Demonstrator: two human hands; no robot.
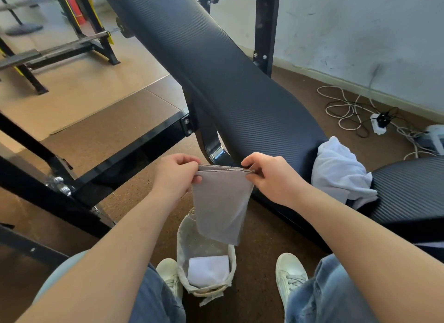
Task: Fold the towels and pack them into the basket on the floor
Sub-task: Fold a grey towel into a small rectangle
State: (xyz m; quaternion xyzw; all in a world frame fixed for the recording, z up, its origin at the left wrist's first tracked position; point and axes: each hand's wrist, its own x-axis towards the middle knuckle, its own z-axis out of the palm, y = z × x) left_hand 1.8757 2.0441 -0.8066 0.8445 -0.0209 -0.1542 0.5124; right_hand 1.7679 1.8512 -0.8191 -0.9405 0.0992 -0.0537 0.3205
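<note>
Shoes flank the basket on the floor, folded white towel inside. Left hand and right hand each pinch a top corner of the folded grey towel, grip closed on it. Towel's long axis is vertical, free end hanging over the basket. Crumpled white towel lies on the surface.

three towels, one basket, two hands.

Gym, padded bench, barbell rack

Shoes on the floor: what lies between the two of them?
The fabric basket stands between the left shoe and the right shoe, a folded white towel inside it, as the head view shows.
</note>
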